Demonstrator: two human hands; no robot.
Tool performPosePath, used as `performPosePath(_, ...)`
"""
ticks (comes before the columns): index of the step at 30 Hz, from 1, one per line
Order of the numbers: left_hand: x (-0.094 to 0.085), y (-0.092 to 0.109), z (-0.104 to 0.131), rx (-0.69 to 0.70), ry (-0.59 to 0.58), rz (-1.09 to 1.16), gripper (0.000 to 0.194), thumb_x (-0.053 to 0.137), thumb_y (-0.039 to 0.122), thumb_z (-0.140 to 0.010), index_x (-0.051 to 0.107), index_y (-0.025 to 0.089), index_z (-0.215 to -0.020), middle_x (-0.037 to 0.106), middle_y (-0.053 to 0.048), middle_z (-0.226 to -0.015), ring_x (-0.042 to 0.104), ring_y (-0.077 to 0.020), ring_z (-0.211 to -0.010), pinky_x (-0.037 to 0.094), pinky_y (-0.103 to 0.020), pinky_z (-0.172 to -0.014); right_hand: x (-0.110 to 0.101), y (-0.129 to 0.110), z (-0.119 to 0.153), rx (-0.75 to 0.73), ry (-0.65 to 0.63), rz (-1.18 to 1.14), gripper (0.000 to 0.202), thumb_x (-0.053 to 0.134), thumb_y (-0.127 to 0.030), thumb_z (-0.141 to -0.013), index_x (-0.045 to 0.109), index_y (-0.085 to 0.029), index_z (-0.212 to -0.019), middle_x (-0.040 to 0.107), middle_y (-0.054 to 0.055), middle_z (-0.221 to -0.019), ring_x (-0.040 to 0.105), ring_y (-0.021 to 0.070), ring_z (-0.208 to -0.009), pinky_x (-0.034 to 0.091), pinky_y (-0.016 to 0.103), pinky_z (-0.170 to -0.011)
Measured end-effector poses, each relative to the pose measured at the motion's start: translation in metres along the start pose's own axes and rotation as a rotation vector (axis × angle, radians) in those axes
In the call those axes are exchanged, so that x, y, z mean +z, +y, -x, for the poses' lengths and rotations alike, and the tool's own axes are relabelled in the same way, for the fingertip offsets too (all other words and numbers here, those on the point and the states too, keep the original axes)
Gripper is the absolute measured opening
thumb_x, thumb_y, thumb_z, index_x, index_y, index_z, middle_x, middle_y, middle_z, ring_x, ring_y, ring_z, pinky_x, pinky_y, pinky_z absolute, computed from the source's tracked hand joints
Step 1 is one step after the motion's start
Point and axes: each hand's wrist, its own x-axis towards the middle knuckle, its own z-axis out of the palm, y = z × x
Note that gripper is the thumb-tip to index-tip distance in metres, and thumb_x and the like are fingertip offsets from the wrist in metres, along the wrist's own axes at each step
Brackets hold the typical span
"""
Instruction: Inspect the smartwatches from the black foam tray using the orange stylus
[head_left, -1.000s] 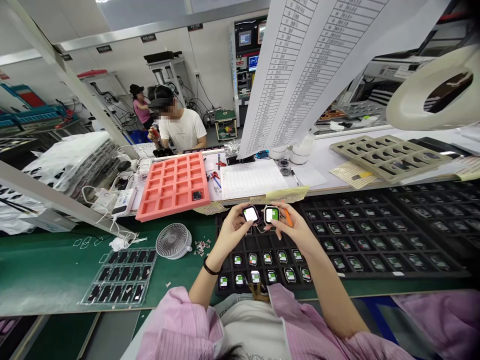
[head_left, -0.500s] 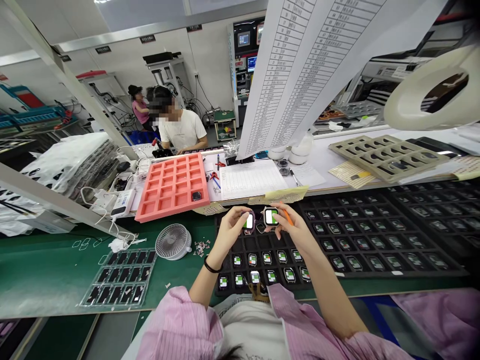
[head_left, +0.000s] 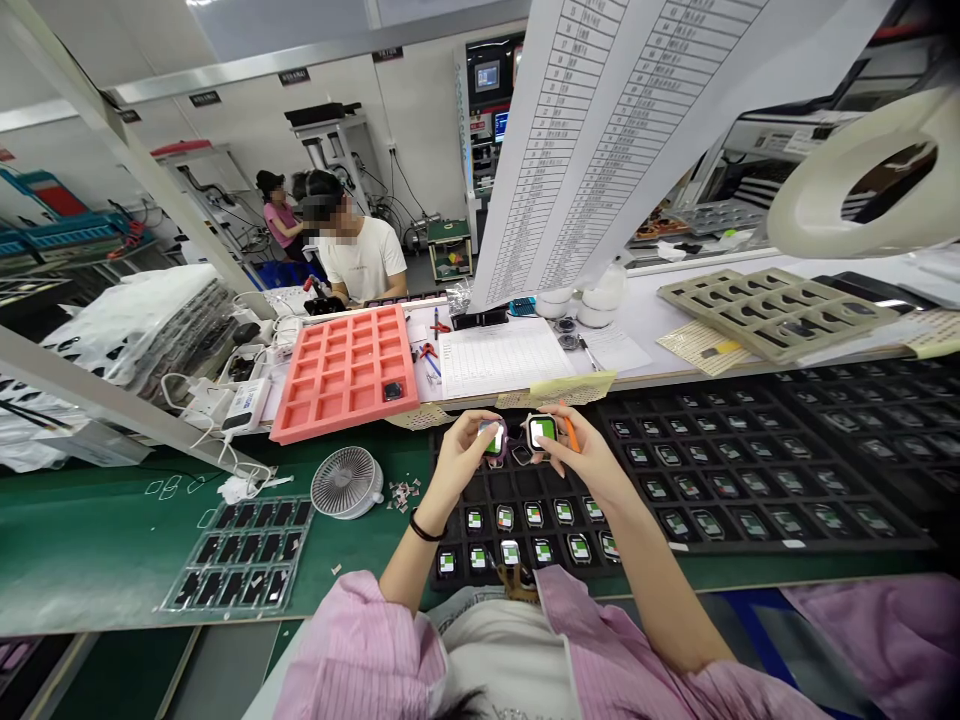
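Note:
My left hand (head_left: 463,452) grips a purple-rimmed watch (head_left: 493,440), its thumb over the lit screen. A second watch (head_left: 542,432) with a pale rim and a green and white screen is held in my right hand (head_left: 589,455), thumb on the glass. An orange stick-like item (head_left: 570,432) is also between the fingers of my right hand. Both watches are side by side above a black tray (head_left: 495,488). Nearer my body, several lit watches (head_left: 534,515) lie in rows in the tray's pockets.
A red tray (head_left: 345,370) with one dark watch stands on the shelf, beside a printed sheet (head_left: 510,358). Left are a small fan (head_left: 346,483) and a clear tray (head_left: 240,550). More watch trays (head_left: 750,480) extend right. Paper hangs overhead. A person (head_left: 364,250) sits opposite.
My right thumb has moved lower left on its watch, and the orange item has tilted more upright. More green shows on the left watch's screen. The person opposite has leaned slightly left.

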Motion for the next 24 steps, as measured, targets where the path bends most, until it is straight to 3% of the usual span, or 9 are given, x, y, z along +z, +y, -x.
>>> performPosePath(3,0.0008,0.0009,-0.0015,-0.022,0.036,0.021,0.04,0.066,0.054,-0.076,0.059,0.017,-0.088,0.056,0.0,-0.075,0.049,-0.0082,-0.059,0.041,-0.017,-0.044,-0.0008,0.0031,-0.0004,-0.001,-0.047,0.001,0.051,0.075,-0.041,-0.072,0.054,-0.025,-0.115,0.063,0.011,-0.112,0.068,0.0186,-0.066,0.04,0.023,-0.038)
performPosePath(7,-0.0007,-0.0013,-0.0021,0.017,0.001,-0.023,0.038,0.066,0.052,-0.077,0.057,0.016,-0.085,0.056,-0.001,-0.076,0.05,-0.0091,-0.063,0.042,-0.016,-0.045,0.0008,0.0008,-0.0005,0.019,-0.004,-0.016,0.046,0.073,-0.043,-0.075,0.055,-0.023,-0.113,0.064,0.011,-0.11,0.067,0.0169,-0.061,0.038,0.023,-0.037)
performPosePath(16,-0.0025,-0.0079,0.0005,0.093,-0.163,-0.095,0.038,0.068,0.042,-0.08,0.058,0.018,-0.107,0.06,-0.007,-0.103,0.057,-0.0142,-0.084,0.052,-0.021,-0.063,0.0054,-0.0048,-0.0051,0.062,0.156,-0.026,0.039,0.076,-0.048,-0.07,0.061,-0.021,-0.095,0.068,0.001,-0.077,0.054,0.0095,-0.04,0.033,0.022,-0.034)
performPosePath(19,-0.0014,-0.0065,-0.0002,0.056,-0.136,-0.056,0.037,0.063,0.047,-0.082,0.059,0.018,-0.104,0.06,-0.006,-0.097,0.055,-0.0111,-0.074,0.047,-0.018,-0.054,0.0052,-0.0037,-0.0048,0.067,0.153,-0.014,0.038,0.076,-0.046,-0.069,0.061,-0.021,-0.093,0.067,0.001,-0.075,0.052,0.009,-0.038,0.034,0.023,-0.034)
performPosePath(24,0.0001,-0.0021,-0.0009,0.007,-0.086,-0.065,0.037,0.06,0.051,-0.083,0.06,0.018,-0.099,0.061,-0.004,-0.092,0.049,-0.0077,-0.061,0.037,-0.016,-0.043,0.002,0.0023,-0.002,0.016,0.039,0.0,0.045,0.076,-0.042,-0.071,0.058,-0.023,-0.107,0.066,0.004,-0.094,0.061,0.0125,-0.051,0.038,0.024,-0.037)
